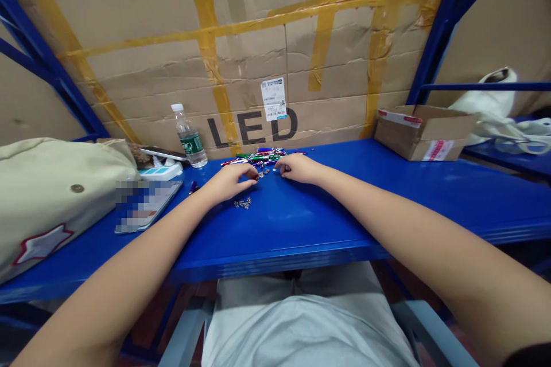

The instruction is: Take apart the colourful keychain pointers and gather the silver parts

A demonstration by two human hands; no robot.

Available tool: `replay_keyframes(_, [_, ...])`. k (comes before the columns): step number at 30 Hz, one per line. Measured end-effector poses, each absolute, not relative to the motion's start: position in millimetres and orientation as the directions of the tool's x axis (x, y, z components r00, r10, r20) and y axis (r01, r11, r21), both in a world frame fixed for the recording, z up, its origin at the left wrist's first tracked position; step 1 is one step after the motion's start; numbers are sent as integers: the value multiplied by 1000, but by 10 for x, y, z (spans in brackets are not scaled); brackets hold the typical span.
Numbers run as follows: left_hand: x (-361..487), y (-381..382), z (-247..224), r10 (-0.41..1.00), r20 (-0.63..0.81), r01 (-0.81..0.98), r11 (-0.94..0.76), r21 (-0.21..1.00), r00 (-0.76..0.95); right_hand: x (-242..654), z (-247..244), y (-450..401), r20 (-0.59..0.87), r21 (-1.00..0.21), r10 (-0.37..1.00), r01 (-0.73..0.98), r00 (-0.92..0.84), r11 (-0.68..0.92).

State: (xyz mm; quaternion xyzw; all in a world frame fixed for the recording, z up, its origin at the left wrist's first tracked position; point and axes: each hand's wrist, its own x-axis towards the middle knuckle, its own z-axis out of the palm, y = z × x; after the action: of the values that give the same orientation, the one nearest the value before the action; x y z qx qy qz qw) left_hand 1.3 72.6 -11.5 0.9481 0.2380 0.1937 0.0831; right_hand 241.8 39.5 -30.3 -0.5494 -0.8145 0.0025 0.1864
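- left hand (228, 181) palm down on the blue counter (301, 223), fingers (248, 174) curled loosely, tips at the near edge of a pile of small coloured parts (260, 157); cannot tell whether anything is pinched between them.
- right hand (299, 168) palm down just at 3 o'clock of the left hand, fingers (282, 168) bent inward toward the same pile; grip too small to make out, cannot tell if a piece is held.
- pile of small coloured parts at 12 o'clock of both hands, red, green, blue and silver pieces lying tangled against the foot of the cardboard.
- small cluster of silver metal bits (243, 203) at 6 o'clock of the left hand, lying loose on the counter, apart from the pile.
- water bottle (189, 137) upright at 10 o'clock of the left hand, white cap on, green label.
- phone (162, 153) lying flat at 9 o'clock of the bottle, on top of a white and teal box (161, 172).
- blurred flat card or booklet (144, 206) at 9 o'clock of the left hand, lying on the counter.
- beige cloth bag (51, 200) with a star patch at far 9 o'clock, resting on the counter edge.
- large cardboard sheet (241, 57) with yellow tape and the letters "led" standing upright at 12 o'clock behind everything.
- open cardboard box (424, 132) at 2 o'clock of the right hand, well apart from it.
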Motion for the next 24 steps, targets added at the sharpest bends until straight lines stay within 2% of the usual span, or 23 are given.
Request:
replay_keyframes(7, [13, 711, -114, 482, 325, 417, -874, 252, 814, 2418, -253, 344, 246, -270, 932, 905, -265, 328])
replay_keyframes(14, [7, 704, -106, 490, 310, 421, -867, 266, 815, 2552, -175, 321, 304, -255, 929, 922, -210, 292])
replay_keyframes(18, [6, 714, -113, 490, 297, 420, -866, 270, 820, 2592, -180, 315, 231, -290, 949, 916, -213, 276])
replay_keyframes(24, [4, 717, -124, 478, 300, 410, -873, 263, 826, 2516, -231, 330, 224, -239, 945, 926, -239, 291])
